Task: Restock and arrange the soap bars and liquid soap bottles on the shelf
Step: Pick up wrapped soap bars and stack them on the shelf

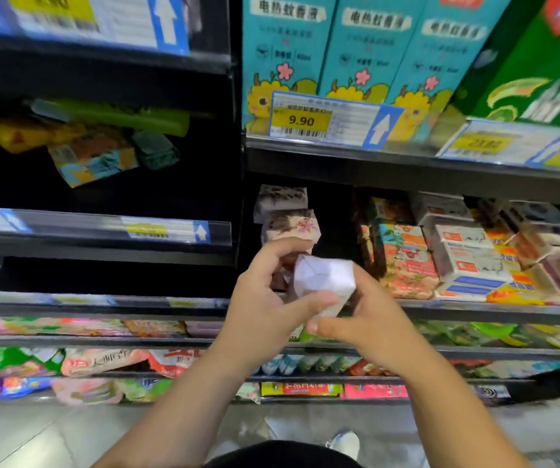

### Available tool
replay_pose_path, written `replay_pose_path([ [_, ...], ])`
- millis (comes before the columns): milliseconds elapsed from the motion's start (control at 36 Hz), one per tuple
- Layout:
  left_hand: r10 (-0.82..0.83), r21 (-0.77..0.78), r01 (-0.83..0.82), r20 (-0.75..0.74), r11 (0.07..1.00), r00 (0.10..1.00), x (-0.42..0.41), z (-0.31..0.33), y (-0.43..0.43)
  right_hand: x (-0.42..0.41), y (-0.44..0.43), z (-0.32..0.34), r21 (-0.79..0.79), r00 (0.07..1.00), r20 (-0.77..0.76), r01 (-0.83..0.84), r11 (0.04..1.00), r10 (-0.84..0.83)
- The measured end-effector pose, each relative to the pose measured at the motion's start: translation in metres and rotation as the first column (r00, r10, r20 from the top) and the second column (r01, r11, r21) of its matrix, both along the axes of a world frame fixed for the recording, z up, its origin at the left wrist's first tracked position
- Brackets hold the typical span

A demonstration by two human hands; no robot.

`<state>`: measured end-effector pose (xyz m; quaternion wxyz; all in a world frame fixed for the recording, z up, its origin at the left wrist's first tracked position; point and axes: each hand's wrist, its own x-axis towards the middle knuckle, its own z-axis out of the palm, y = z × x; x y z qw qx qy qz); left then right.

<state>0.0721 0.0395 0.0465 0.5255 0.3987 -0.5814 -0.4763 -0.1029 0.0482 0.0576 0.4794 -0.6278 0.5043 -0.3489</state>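
Starting at the left bay, the dark shelf (103, 231) carries a loose heap of packets (93, 153), blurred, with unlit open room below and to either side of them. A black upright (237, 163) separates this bay from the right one.

Just right of the upright, a stack of soap bars (288, 224) in floral paper stands at the left end of the soap shelf (474, 313). The foot of the stack is hidden behind the fingers of the left hand (265, 298). That hand grips a white-wrapped soap bar (322, 282), with the forefinger curled over its top and the thumb across its lower face. The bar is tilted and held in front of the shelf's front edge, level with the stack's base. The right hand (373, 325) grips the same bar from its right side, thumb pointing left beneath it.

Between the stack and the patterned soap packs (403, 261) lies a dark gap, open to the back of the shelf. White soap boxes (464, 258) crowd the remaining shelf out to the right, several of them askew.

Above, teal cartons (339, 45) stand along the upper shelf edge behind a price tag (300, 120) reading 9.90, and a green carton (525, 69) stands at far right.
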Motion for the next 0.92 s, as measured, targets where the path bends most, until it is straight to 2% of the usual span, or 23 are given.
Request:
replay_pose_path([
  [111,0.019,0.000,-0.019,0.117,1.000,0.993,-0.004,-0.004,-0.005,-0.019,-0.005,-0.003,0.009,1.000,0.010,0.000,1.000,0.000],
  [222,0.027,0.046,-0.034,0.135,0.998,0.990,-0.005,-0.008,-0.005,-0.047,-0.012,0.002,0.037,0.997,0.081,0.015,0.999,-0.018],
  [306,0.032,0.107,-0.048,0.142,0.993,0.989,-0.010,-0.013,-0.004,-0.055,-0.022,0.015,-0.024,0.992,0.124,0.040,0.999,-0.036],
  [417,-0.049,0.193,0.043,0.027,0.980,0.998,-0.022,-0.019,-0.002,-0.041,-0.031,0.027,-0.150,0.995,0.099,0.008,0.989,0.006],
  [500,-0.040,0.221,0.045,-0.029,0.974,0.999,-0.026,-0.025,-0.003,-0.028,-0.034,0.025,-0.179,0.998,0.030,-0.048,0.983,0.054],
  [639,0.062,0.255,-0.033,-0.108,0.966,0.992,-0.019,-0.021,-0.005,-0.030,-0.039,0.024,-0.154,0.996,0.083,0.032,0.988,-0.019],
  [750,0.071,0.308,-0.007,-0.198,0.952,0.978,-0.013,-0.010,-0.009,-0.030,-0.036,0.019,-0.035,0.988,0.132,0.089,0.995,-0.083],
  [806,0.091,0.429,-0.012,-0.165,0.903,0.982,-0.015,-0.008,-0.012,-0.027,-0.031,0.015,0.065,0.989,0.090,0.116,0.991,-0.122],
  [861,0.090,0.616,0.052,-0.197,0.786,0.976,-0.017,-0.011,-0.014,-0.024,-0.026,0.008,0.174,0.988,-0.032,0.157,0.972,-0.154],
  [917,0.049,0.728,0.137,-0.229,0.671,0.972,-0.018,-0.015,-0.013,-0.023,-0.022,-0.002,0.287,0.983,-0.094,0.178,0.941,-0.158],
])
